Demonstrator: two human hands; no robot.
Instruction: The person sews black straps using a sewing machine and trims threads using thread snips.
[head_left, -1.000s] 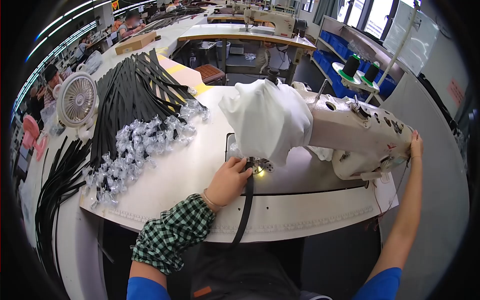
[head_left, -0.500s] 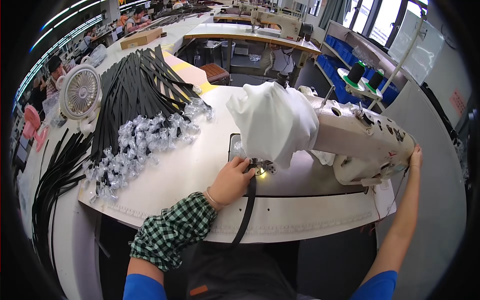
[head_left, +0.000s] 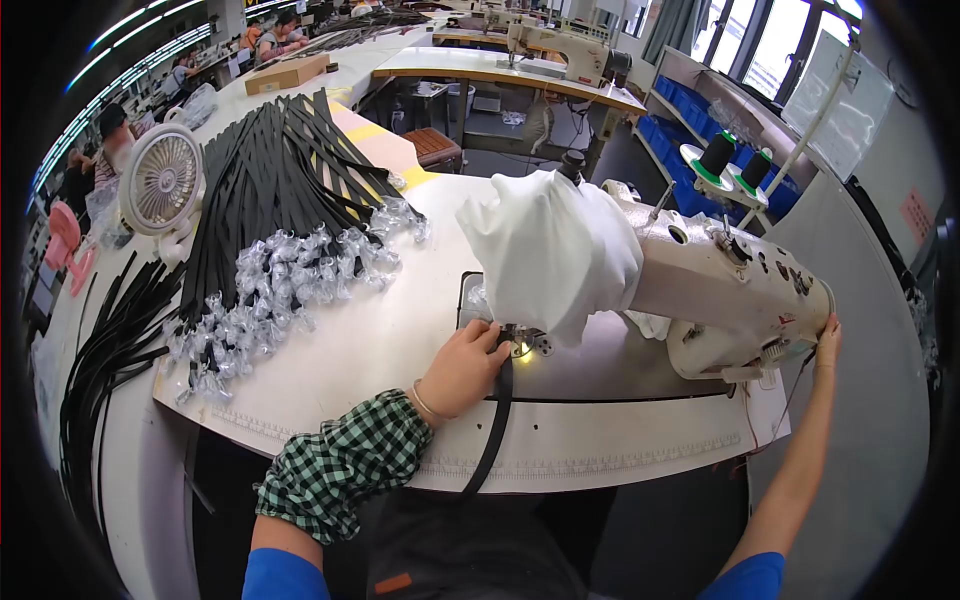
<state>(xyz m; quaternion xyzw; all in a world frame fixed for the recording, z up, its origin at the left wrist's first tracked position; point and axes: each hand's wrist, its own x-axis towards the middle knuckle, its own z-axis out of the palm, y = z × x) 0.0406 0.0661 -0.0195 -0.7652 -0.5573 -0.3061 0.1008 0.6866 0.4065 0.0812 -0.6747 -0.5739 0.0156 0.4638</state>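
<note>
My left hand (head_left: 463, 369) lies at the needle area of a white sewing machine (head_left: 725, 270), its fingers closed on a black strap (head_left: 490, 440). From there the strap runs down over the table's front edge. Clear plastic wrap (head_left: 477, 297) shows just beyond my fingertips, and the machine's lamp lights the plate beside them. A white cloth (head_left: 555, 250) covers the machine's head and hides the needle from above. At the machine's right end my right hand (head_left: 829, 343) is closed around the handwheel, with most of its fingers out of sight.
Many black straps (head_left: 265, 170) with plastic-wrapped ends (head_left: 290, 275) lie on the left of the table, with more straps (head_left: 110, 350) hanging beside them. A white fan (head_left: 163, 180) and a pink fan (head_left: 66, 245) stand there. Thread cones (head_left: 717, 155) stand behind the machine. Other people work far left.
My right hand has slid a little downward at the machine's right end. The left hand and the strap stay in place at the needle area. The whole view has shifted slightly.
</note>
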